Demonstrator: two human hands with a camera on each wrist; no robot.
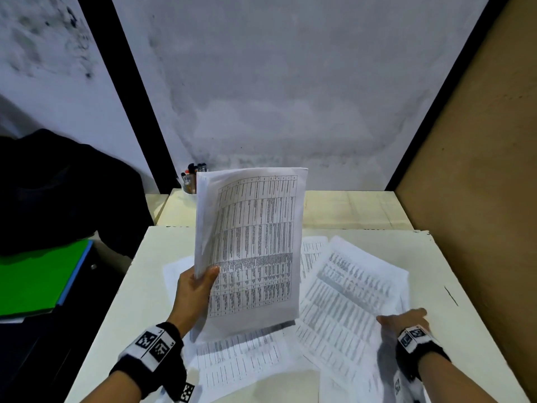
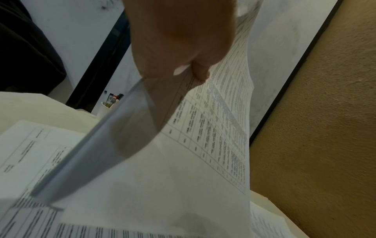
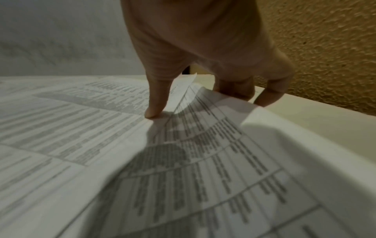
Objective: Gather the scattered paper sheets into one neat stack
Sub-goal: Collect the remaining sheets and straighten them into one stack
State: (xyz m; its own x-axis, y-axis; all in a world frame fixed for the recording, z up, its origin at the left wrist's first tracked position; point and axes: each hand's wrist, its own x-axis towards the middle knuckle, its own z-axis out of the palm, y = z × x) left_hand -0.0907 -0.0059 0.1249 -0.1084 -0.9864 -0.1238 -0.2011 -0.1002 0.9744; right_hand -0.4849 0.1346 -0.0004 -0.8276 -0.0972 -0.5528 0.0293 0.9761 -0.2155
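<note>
My left hand (image 1: 200,282) holds a small bundle of printed sheets (image 1: 255,245) upright above the table, thumb on the front and fingers behind; the left wrist view shows the same bundle (image 2: 203,145) pinched by the left hand (image 2: 183,64). More printed sheets (image 1: 354,298) lie scattered and overlapping on the cream table (image 1: 465,286). At their right edge my right hand (image 1: 404,318) pinches the edge of a loose sheet. In the right wrist view the thumb (image 3: 156,103) presses on top of that sheet (image 3: 203,161) while the fingers (image 3: 268,95) curl under its lifted edge.
A white cup of pens (image 1: 191,180) stands at the table's back left. A brown board wall (image 1: 479,170) borders the right side. Off the left edge lie a green folder (image 1: 35,280) and dark cloth (image 1: 58,184).
</note>
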